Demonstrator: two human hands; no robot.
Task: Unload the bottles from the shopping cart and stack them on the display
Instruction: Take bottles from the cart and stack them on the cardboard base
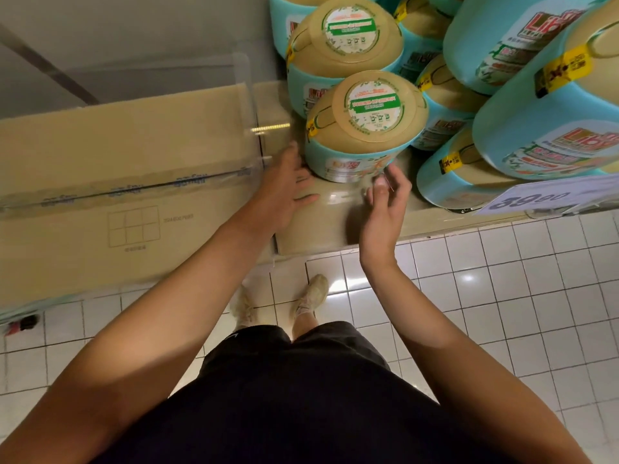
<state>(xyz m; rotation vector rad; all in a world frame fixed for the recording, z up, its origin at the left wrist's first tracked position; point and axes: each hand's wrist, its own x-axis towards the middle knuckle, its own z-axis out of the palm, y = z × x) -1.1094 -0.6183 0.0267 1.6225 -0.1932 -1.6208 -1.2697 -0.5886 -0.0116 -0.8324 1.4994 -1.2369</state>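
Left hand (288,185): flat, holds nothing, maybe touching the bottle (365,128).
Right hand (385,195): loose, holds nothing.
Tip: we nudge it straight between both hands.

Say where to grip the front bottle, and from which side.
Take the front bottle low on its teal wall, left hand from the left, right hand from the right. It stands upright, wide and round, likely too broad for one hand.

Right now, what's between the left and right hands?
Head view: the base of the front teal plastic bottle with a beige cap, standing on the beige display platform, lies between left hand and right hand.
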